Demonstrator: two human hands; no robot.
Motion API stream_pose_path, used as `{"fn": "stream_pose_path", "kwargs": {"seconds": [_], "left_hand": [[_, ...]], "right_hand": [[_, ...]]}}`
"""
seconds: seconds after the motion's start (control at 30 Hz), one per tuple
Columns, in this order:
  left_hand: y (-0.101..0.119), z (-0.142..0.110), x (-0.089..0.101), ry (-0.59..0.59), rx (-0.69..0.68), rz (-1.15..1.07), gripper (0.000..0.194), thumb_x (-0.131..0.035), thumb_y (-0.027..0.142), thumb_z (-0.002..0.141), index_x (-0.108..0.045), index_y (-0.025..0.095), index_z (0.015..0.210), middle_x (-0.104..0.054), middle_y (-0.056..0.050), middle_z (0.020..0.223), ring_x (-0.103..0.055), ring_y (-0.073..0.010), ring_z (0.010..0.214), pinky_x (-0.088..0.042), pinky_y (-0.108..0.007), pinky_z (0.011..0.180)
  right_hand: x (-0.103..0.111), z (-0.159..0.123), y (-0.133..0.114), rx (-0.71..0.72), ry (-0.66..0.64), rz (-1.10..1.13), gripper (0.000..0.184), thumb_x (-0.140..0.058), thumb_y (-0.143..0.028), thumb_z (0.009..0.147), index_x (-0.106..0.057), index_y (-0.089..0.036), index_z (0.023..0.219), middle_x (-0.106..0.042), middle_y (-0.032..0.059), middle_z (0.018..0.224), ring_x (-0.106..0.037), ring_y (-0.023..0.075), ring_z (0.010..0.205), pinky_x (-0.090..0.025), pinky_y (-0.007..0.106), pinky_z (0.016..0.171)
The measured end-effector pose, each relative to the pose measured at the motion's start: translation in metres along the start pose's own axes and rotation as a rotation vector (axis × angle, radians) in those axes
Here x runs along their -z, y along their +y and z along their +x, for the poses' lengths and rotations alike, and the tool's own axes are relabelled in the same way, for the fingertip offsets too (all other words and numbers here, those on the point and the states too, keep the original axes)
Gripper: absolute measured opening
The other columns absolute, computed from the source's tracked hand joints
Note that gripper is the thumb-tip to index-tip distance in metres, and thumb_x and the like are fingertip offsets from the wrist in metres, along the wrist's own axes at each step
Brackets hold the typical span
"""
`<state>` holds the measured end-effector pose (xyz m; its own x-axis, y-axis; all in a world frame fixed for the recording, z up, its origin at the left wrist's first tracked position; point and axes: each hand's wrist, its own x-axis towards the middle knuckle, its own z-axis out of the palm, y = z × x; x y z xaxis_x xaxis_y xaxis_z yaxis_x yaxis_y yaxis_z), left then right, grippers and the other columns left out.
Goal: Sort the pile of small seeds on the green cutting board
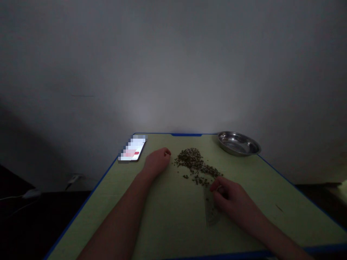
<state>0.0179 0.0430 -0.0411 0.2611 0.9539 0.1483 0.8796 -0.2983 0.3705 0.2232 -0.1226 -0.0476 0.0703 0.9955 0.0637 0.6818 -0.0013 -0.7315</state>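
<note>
A pile of small dark seeds or grains (189, 159) lies on the pale green tabletop, with a looser strand trailing toward the right. My left hand (158, 160) rests on the table just left of the pile, its fingers curled in and nothing visible in them. At the pile's lower right end, my right hand (230, 195) has thumb and fingers closed in a pinch; whatever is between them is too small or hidden. Partly beneath that hand lies a clear flat plastic piece (210, 213) with curved markings, like a protractor, with a few grains on it.
A shallow oval metal bowl (238, 144) sits at the table's back right corner. At the back left lies a phone (132, 148) with a lit screen. The table (173, 231) has a blue edge and stands against a pale wall. A thin dark sliver (279, 208) lies at right.
</note>
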Motion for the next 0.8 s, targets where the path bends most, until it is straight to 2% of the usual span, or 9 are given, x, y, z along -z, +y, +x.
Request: {"fn": "stream_pose_path", "kwargs": {"seconds": [0.33, 0.57, 0.8], "left_hand": [[0.0, 0.0, 0.0, 0.003, 0.0, 0.004, 0.032, -0.037, 0.026, 0.078, -0.064, 0.024, 0.095, -0.068, -0.005, 0.101, -0.06, -0.0221, 0.093, -0.044, -0.032, 0.077], [-0.001, 0.0, 0.0, -0.004, -0.004, 0.01, 0.031, -0.037, 0.026, 0.08, -0.064, 0.024, 0.095, -0.068, -0.005, 0.102, -0.061, -0.0215, 0.093, -0.044, -0.031, 0.077], [-0.002, -0.003, 0.002, 0.017, 0.003, -0.016, 0.03, -0.038, 0.025, 0.08, -0.064, 0.024, 0.095, -0.068, -0.005, 0.1, -0.061, -0.0208, 0.092, -0.044, -0.031, 0.077]], "right_hand": [[-0.004, -0.004, -0.008, -0.009, -0.063, 0.027, 0.009, -0.045, -0.021, 0.077, -0.053, -0.019, 0.073, -0.058, -0.0011, 0.057, -0.055, 0.0142, 0.053, -0.037, 0.024, 0.048], [-0.002, -0.002, -0.02, 0.084, -0.047, -0.061, 0.011, -0.048, -0.02, 0.079, -0.054, -0.018, 0.07, -0.059, -0.0006, 0.06, -0.055, 0.0133, 0.055, -0.038, 0.023, 0.051], [-0.007, 0.0, -0.02, 0.144, -0.037, -0.211, 0.025, -0.046, -0.035, 0.084, -0.053, -0.019, 0.067, -0.06, 0.001, 0.059, -0.055, 0.0143, 0.055, -0.036, 0.024, 0.05]]}}
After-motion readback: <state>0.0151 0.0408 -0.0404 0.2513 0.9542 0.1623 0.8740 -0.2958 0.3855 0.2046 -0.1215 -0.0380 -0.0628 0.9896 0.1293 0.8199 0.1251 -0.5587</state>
